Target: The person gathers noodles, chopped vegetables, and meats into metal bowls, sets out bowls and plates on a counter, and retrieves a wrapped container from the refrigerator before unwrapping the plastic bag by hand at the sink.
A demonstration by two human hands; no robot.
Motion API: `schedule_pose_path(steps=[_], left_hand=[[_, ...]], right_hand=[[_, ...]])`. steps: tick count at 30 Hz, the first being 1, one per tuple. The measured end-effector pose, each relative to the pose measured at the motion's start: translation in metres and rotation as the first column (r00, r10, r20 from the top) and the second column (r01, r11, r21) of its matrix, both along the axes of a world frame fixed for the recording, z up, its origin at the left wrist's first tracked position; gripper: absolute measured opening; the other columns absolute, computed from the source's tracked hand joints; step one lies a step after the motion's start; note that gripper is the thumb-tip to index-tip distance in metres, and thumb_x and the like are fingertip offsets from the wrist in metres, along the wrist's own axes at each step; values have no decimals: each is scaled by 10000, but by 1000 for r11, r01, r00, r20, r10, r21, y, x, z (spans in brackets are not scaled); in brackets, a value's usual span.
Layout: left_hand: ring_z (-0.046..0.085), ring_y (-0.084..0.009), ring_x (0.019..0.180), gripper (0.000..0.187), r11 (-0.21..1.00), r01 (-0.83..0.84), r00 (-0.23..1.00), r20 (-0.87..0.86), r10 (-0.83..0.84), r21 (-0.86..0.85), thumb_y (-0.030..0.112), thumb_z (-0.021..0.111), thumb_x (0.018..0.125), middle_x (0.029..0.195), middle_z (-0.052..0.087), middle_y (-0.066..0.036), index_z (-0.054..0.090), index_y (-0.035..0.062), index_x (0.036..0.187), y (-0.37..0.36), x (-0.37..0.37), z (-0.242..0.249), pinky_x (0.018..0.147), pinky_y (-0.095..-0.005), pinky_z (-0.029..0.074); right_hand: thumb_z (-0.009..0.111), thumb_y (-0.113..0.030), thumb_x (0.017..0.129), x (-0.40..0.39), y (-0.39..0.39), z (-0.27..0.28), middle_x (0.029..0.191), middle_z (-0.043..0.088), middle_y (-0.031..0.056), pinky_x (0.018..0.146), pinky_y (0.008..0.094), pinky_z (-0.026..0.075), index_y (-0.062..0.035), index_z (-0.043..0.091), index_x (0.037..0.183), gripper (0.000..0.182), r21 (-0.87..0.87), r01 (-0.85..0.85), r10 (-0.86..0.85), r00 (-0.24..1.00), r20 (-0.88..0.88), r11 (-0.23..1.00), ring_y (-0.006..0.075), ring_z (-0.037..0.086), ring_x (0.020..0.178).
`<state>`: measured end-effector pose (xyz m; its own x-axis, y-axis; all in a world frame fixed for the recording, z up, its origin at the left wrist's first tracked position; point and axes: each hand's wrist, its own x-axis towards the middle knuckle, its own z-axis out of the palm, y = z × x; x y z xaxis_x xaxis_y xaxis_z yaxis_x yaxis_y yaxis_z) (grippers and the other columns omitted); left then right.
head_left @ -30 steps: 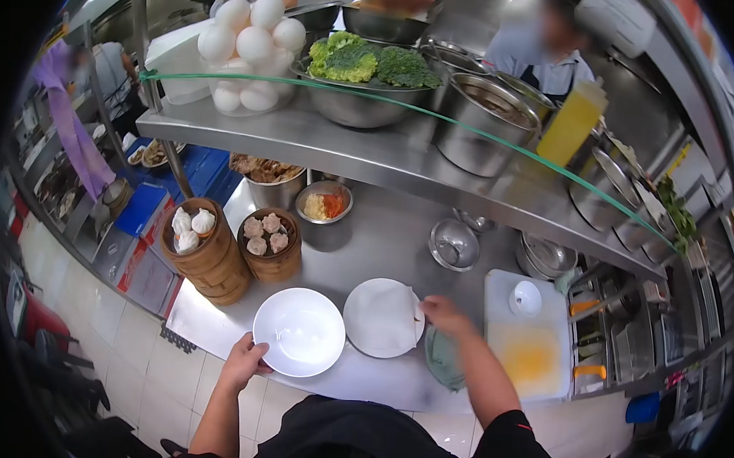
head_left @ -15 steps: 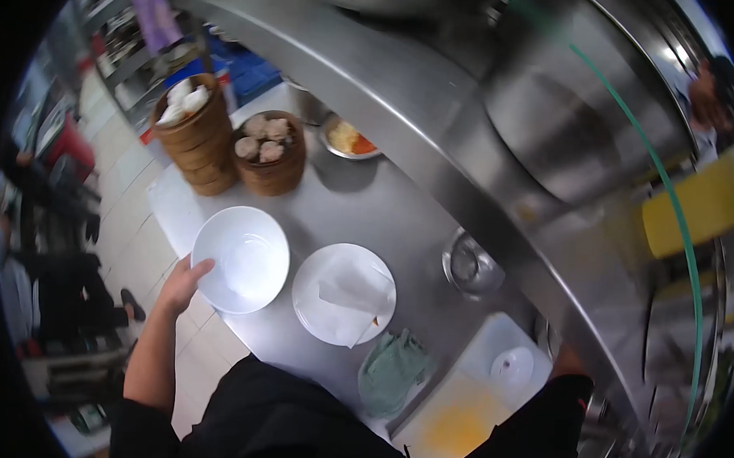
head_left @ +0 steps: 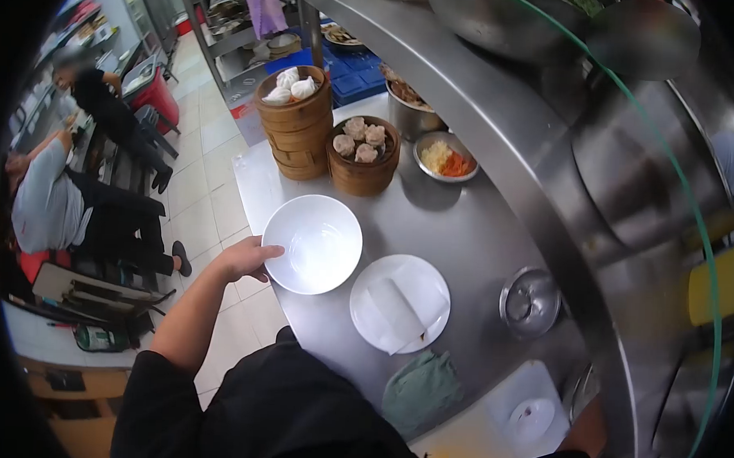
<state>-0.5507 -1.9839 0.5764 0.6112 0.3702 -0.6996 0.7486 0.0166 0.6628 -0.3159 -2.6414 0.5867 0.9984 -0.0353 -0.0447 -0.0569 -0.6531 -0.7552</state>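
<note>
My left hand [head_left: 249, 257] grips the rim of a white bowl [head_left: 313, 245], thumb inside; the bowl has nothing in it. Right of the bowl, a white plate [head_left: 434, 289] bears a pale sheet or wrapper [head_left: 396, 310], folded into a long shape with a small brown spot at its end. Below the plate lies a crumpled green cloth [head_left: 422, 391]. My right wrist [head_left: 586, 431] reaches in under the steel shelf beside a white plastic tub or board [head_left: 489, 423] with a small white round dish [head_left: 532, 418] on it; the fingers of that hand are hidden.
Bamboo steamers [head_left: 300, 136] with white buns and another steamer [head_left: 363, 173] with several dumplings stand at the back. Behind are a bowl of chopped yellow and orange food [head_left: 445, 160] and a metal pot [head_left: 411, 116]. A steel shelf [head_left: 502, 145] overhangs the right. Two people [head_left: 53, 203] are at left.
My view has swung left, so the table's things appear shifted right. My left hand still holds the bowl. The people at left show more clearly now.
</note>
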Motion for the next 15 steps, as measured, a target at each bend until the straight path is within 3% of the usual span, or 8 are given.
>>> schedule_pose_path(steps=[2,4,7,9,11,15], left_hand=[[672,-234,794,490,999,43,999,-10,-42,25,287,575,926,1059,659,-168,519,-73,1253,2,3,-6,690,-321,580],[667,-225,783,499,998,58,998,13,-58,22,292,567,928,1046,658,-169,508,-72,1263,0,5,-8,681,-315,578],[655,-208,782,515,998,53,993,103,-50,-24,298,554,928,1037,653,-168,484,-65,1287,0,4,-10,663,-308,569],[651,-206,774,505,996,53,984,175,-39,-75,277,543,926,1042,651,-166,472,-61,1295,7,-2,-23,657,-304,567],[647,-202,775,504,994,58,979,200,-39,-92,266,534,921,1038,648,-159,461,-54,1303,11,-4,-28,654,-302,563],[642,-195,777,519,978,161,963,238,-126,-132,262,526,910,1040,640,-145,444,-44,1321,21,-4,-29,660,-303,559]], right_hand=[[746,-276,809,-6,52,51,895,650,115,797,352,518,-28,642,1043,356,38,-240,241,970,-20,970,216,656,870],[757,-289,802,-23,111,87,893,647,117,807,356,515,-27,642,1037,370,52,-507,509,856,-86,861,220,655,876],[774,-309,793,-72,196,96,890,643,122,824,360,512,-26,641,1029,392,-77,-745,726,664,-178,663,226,654,885],[805,-301,730,-106,243,79,1017,610,136,864,394,501,-45,616,1103,491,-287,-776,755,622,-205,562,298,625,974],[775,-302,739,-133,278,56,1181,547,145,960,433,424,-87,553,1224,575,-389,-723,718,669,-189,571,332,529,1130],[752,-263,754,-148,310,12,1186,536,148,971,441,424,-98,567,1218,526,-521,-526,578,813,-73,673,354,519,1144]])
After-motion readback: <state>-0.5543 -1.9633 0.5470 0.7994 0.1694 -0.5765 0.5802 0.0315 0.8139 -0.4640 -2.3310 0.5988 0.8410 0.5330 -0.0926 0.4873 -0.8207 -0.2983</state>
